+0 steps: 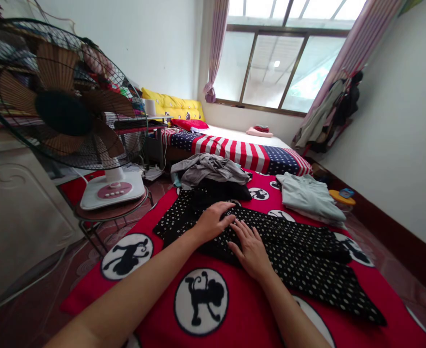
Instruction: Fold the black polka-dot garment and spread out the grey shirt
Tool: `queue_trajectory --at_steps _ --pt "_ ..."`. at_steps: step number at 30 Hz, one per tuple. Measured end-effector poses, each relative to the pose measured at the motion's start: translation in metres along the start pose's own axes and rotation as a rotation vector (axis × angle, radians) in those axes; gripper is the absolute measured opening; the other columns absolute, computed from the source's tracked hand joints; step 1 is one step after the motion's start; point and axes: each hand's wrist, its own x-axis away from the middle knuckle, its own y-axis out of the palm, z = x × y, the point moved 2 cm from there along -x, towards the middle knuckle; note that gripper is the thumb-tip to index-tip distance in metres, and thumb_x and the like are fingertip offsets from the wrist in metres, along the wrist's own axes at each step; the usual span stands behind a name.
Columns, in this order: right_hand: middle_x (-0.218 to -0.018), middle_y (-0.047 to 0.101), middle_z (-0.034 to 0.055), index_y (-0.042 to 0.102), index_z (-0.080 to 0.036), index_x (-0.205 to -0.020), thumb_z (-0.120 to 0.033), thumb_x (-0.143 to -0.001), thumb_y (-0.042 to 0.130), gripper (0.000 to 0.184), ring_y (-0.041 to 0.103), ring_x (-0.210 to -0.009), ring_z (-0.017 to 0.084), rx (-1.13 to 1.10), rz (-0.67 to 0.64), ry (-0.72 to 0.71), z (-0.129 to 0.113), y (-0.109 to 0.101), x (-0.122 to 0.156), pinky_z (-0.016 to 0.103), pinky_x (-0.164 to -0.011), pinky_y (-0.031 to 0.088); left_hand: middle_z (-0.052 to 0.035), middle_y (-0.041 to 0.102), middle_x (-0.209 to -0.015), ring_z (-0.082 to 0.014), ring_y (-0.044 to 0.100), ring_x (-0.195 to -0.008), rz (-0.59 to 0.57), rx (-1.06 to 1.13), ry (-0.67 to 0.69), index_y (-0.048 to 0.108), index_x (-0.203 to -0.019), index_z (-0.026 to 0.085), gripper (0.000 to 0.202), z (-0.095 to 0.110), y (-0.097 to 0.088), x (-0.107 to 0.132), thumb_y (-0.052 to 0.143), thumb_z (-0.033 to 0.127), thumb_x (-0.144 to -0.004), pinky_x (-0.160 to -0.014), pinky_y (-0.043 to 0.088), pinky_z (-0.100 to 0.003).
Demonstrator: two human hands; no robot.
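A black garment with white dots [300, 241] lies spread across a red cover [245, 304] printed with dark monkey figures in white circles. Both hands rest on the middle of this garment, close together. My left hand [215, 222] lies across it with fingers stretched to the right, holding nothing. Beside it, my right hand [251, 249] lies flat with its fingers apart. The garment's left part is bunched, while its right end flares toward the cover's right side. What exact kind of garment it is, I cannot tell.
Behind the dotted garment is a heap of grey clothes [213, 169]. Folded pale clothes [309, 195] lie at the right. A large fan [66, 111] stands on a stool at the left. Farther back is a bed with a striped, starred cover [231, 151] below the window.
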Motion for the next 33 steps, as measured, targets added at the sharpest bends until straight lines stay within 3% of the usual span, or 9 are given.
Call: queue_trajectory --at_steps 2,5,9,13,17,20,22,27,33 --pt "-0.143 0.049 0.0072 0.047 -0.023 -0.137 -0.040 -0.095 0.040 0.046 0.039 -0.136 0.024 -0.076 0.078 0.041 0.004 0.001 0.006 0.050 -0.114 0.026 -0.0087 0.053 -0.140 -0.0233 0.045 -0.132 -0.178 -0.042 0.046 0.046 -0.138 0.021 0.053 0.017 0.028 0.004 0.043 0.049 -0.094 -0.112 0.033 -0.043" --pt "-0.132 0.059 0.0093 0.057 -0.021 -0.125 -0.031 -0.093 0.040 0.038 0.051 -0.125 0.023 -0.228 0.246 0.162 0.012 -0.002 0.023 0.046 -0.108 0.037 -0.0095 0.047 -0.146 -0.0266 0.032 -0.140 -0.235 -0.189 0.051 0.047 -0.139 0.020 0.062 0.020 0.056 0.016 0.042 0.059 -0.091 -0.117 0.018 -0.051" --pt "-0.117 0.066 0.0099 0.065 -0.022 -0.107 -0.031 -0.089 0.044 0.029 0.059 -0.112 0.025 -0.337 0.469 0.341 0.029 -0.023 0.057 0.044 -0.100 0.045 -0.0087 0.046 -0.146 -0.0264 0.030 -0.141 -0.191 -0.267 0.087 0.051 -0.135 0.022 0.061 0.011 0.066 0.025 0.042 0.062 -0.089 -0.117 0.015 -0.050" --pt "-0.115 0.066 0.0115 0.066 -0.020 -0.100 -0.032 -0.088 0.044 0.028 0.057 -0.111 0.025 -0.117 0.600 0.445 0.071 -0.064 0.092 0.043 -0.100 0.042 -0.0080 0.048 -0.145 -0.0269 0.031 -0.141 -0.171 -0.275 0.109 0.051 -0.134 0.024 0.060 0.007 0.067 0.024 0.044 0.061 -0.088 -0.117 0.015 -0.050" --pt "-0.122 0.059 0.0196 0.060 -0.014 -0.113 -0.043 -0.085 0.044 0.044 0.052 -0.116 0.033 0.214 0.538 0.684 0.143 -0.102 0.121 0.050 -0.099 0.039 -0.0064 0.048 -0.145 -0.0277 0.031 -0.140 -0.170 -0.276 0.120 0.054 -0.133 0.029 0.055 0.011 0.066 0.025 0.046 0.060 -0.088 -0.117 0.015 -0.052" --pt "-0.115 0.059 0.0276 0.057 -0.007 -0.118 -0.053 -0.081 0.044 0.060 0.056 -0.110 0.040 0.265 0.430 0.888 0.192 -0.117 0.130 0.055 -0.090 0.043 -0.0064 0.050 -0.143 -0.0285 0.033 -0.139 -0.159 -0.270 0.121 0.057 -0.130 0.030 0.051 0.013 0.065 0.026 0.050 0.058 -0.087 -0.116 0.016 -0.054" --pt "-0.109 0.062 0.0256 0.060 -0.009 -0.114 -0.053 -0.080 0.046 0.058 0.060 -0.104 0.038 0.253 0.399 0.904 0.211 -0.121 0.129 0.052 -0.085 0.046 -0.0063 0.052 -0.141 -0.0285 0.035 -0.138 -0.145 -0.266 0.119 0.059 -0.127 0.030 0.047 0.012 0.065 0.025 0.053 0.053 -0.087 -0.116 0.017 -0.053" --pt "-0.100 0.068 0.0126 0.060 -0.016 -0.120 -0.041 -0.076 0.054 0.051 0.065 -0.087 0.026 0.227 0.358 0.813 0.222 -0.124 0.115 0.039 -0.078 0.050 -0.0033 0.057 -0.135 -0.0272 0.040 -0.135 -0.127 -0.257 0.098 0.063 -0.121 0.031 0.035 0.009 0.065 0.023 0.057 0.033 -0.086 -0.115 0.022 -0.052" --pt "-0.098 0.072 0.0086 0.073 -0.019 -0.090 -0.033 -0.077 0.051 0.030 0.066 -0.092 0.023 0.200 0.291 0.759 0.222 -0.131 0.107 0.034 -0.082 0.050 -0.0011 0.060 -0.133 -0.0256 0.042 -0.134 -0.098 -0.196 0.063 0.067 -0.115 0.031 0.031 0.007 0.065 0.022 0.052 0.027 -0.088 -0.114 0.025 -0.051"
